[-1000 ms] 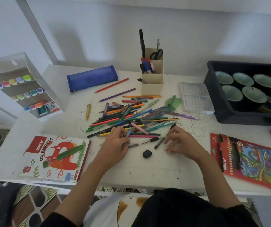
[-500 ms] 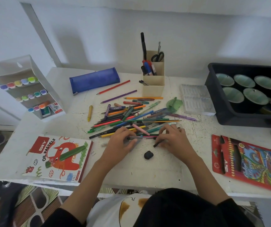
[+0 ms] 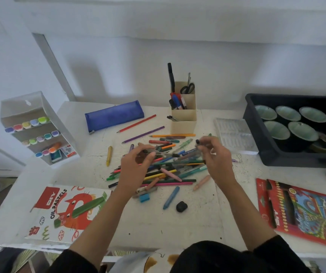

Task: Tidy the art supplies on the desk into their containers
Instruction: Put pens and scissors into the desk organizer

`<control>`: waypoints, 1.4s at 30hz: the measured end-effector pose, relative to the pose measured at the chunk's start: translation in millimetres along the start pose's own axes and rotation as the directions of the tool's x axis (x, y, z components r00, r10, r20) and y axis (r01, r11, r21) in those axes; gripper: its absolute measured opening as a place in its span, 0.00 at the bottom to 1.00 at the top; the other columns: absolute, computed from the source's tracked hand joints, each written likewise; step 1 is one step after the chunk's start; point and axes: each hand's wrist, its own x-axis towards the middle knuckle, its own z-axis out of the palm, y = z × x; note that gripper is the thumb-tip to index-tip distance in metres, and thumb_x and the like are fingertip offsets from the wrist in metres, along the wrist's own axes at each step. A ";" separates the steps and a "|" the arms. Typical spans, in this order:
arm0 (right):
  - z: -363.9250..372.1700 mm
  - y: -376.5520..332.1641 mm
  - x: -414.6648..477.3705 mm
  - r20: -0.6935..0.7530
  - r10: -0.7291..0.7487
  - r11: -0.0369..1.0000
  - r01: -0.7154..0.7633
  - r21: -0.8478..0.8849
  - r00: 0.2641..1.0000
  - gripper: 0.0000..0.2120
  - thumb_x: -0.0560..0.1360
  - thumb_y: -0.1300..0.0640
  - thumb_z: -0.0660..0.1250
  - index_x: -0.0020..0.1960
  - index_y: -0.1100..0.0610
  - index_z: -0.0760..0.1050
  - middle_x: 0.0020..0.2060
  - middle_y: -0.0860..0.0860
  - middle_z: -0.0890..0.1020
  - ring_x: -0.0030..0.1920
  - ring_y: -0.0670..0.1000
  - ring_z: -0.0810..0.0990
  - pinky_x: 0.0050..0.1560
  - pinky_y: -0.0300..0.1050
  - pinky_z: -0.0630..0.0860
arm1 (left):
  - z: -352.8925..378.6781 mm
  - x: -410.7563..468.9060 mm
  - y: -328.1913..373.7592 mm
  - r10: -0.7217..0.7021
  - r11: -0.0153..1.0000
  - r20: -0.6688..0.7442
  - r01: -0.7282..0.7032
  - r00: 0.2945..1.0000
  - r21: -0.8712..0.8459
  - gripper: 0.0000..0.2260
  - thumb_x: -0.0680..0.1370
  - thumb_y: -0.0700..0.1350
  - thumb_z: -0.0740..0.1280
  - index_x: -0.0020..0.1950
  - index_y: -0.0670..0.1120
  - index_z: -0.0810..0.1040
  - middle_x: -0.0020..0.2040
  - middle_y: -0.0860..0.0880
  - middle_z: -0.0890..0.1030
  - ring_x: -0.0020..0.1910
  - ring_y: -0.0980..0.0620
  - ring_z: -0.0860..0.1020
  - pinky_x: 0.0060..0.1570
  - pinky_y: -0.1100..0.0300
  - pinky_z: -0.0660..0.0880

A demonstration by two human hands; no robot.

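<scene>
A heap of coloured pencils, pens and crayons (image 3: 164, 164) lies mid-desk. Both hands are raised just above it. My left hand (image 3: 136, 166) pinches a clear pen with a dark tip (image 3: 166, 154) that points right. My right hand (image 3: 216, 156) grips a pen with a black end (image 3: 197, 142) at its fingertips. A beige cardboard pen holder (image 3: 183, 119) with scissors and markers stands behind the heap. A blue pencil case (image 3: 113, 116) lies at the back left. Loose in front are a blue crayon (image 3: 171, 197), a peach crayon (image 3: 201, 182), a blue eraser (image 3: 144, 198) and a black sharpener (image 3: 181, 206).
A marker rack (image 3: 36, 127) stands at the left. An oil pastels box (image 3: 67, 213) lies front left, a red pencil box (image 3: 299, 211) front right. A black bin (image 3: 256, 123) of paint cups sits at the right, a clear plastic tray (image 3: 234, 134) beside it.
Both hands have lifted off the desk, each taking a pen up from the heap's front. The camera has tipped slightly, so the desk sits lower in view.
</scene>
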 end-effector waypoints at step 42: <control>52.1 15.9 -16.0 0.386 0.070 0.983 0.002 -0.184 0.920 0.06 0.72 0.66 0.70 0.46 0.58 0.81 0.43 0.51 0.81 0.43 0.47 0.78 0.47 0.41 0.77 | -65.5 8.3 -46.3 -0.167 0.891 0.282 0.022 0.945 0.454 0.06 0.70 0.44 0.75 0.43 0.52 0.81 0.50 0.56 0.72 0.53 0.56 0.67 0.58 0.57 0.67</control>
